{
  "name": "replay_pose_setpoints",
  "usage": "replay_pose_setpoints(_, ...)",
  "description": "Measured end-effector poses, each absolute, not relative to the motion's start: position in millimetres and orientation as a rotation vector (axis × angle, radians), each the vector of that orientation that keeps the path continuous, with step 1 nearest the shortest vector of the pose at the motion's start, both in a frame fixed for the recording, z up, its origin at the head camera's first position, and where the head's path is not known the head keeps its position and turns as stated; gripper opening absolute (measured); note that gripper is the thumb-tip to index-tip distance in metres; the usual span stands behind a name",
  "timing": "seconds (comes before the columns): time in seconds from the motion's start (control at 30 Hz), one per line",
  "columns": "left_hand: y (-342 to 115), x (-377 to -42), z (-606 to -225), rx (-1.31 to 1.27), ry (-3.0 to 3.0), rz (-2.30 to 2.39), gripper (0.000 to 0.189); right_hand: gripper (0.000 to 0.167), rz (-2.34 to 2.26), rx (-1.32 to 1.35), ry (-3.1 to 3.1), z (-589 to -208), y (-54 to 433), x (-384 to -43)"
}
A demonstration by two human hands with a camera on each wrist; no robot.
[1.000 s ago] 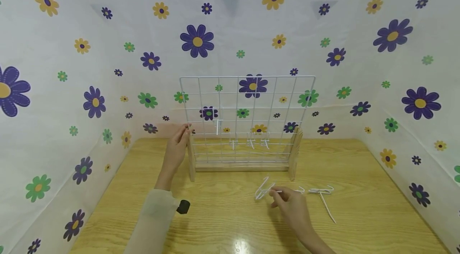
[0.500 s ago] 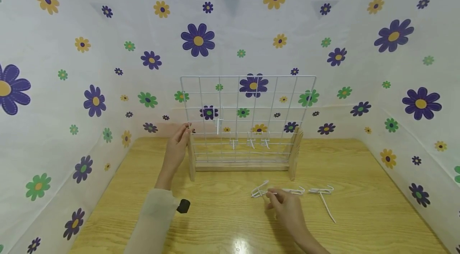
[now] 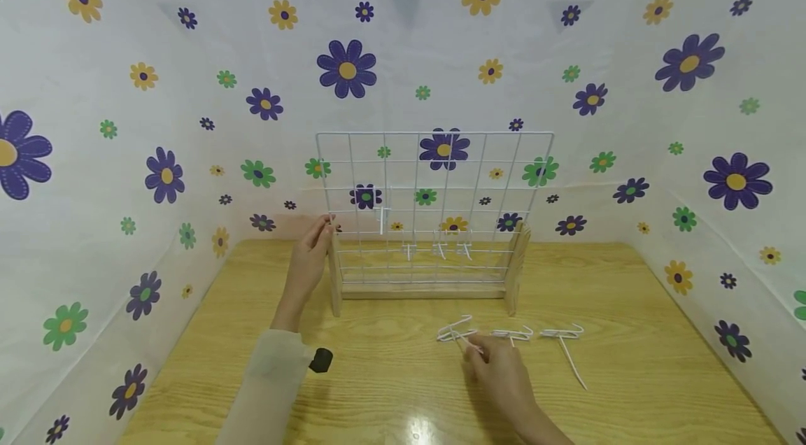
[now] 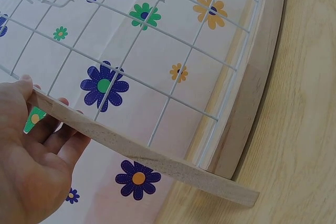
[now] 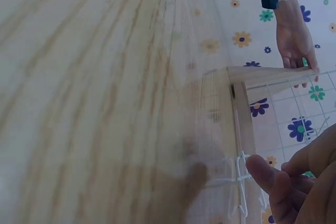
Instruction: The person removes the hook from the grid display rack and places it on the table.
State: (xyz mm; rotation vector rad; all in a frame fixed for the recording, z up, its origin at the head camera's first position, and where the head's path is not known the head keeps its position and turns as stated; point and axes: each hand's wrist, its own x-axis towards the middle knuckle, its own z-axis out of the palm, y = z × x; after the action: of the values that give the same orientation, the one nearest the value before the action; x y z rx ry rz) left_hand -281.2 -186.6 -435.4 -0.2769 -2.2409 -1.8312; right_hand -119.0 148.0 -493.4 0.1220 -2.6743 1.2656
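A white wire grid rack [image 3: 434, 132] stands upright between wooden side posts at the back of the table. My left hand [image 3: 306, 256] grips the top of the left wooden post [image 3: 336, 273]; in the left wrist view the thumb lies on its near side and fingers [image 4: 73, 145] curl behind it. In front of the rack my right hand [image 3: 504, 369] pinches the prong of a white wire hook [image 3: 455, 334], whose body lies on the table. In the right wrist view the fingertips [image 5: 257, 167] are right at the hook's wire [image 5: 241, 182].
To the right lie two more white hooks, one [image 3: 513, 334] partly behind the right hand and another [image 3: 562, 334] with its long prong toward me. Several hooks [image 3: 381, 220] hang on the grid. Flower-print cloth [image 3: 403, 46] encloses the wooden table [image 3: 378, 375].
The right hand has shifted slightly left and lowered the tilted hook flat onto the table, its prong now toward me. The left hand stays on the post.
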Motion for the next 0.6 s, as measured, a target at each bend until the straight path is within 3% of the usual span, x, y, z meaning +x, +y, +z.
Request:
replay_pose_setpoints(0.27,-182,-268,-415,-0.259,-2.262,-1.873,0.049,0.034,1.227,0.114,-2.762,-494,145,-112)
replay_pose_setpoints(0.6,-186,-280,-432,-0.278,-2.243,-1.856,0.051,0.013,1.220,0.120,-2.784,-497,145,-112)
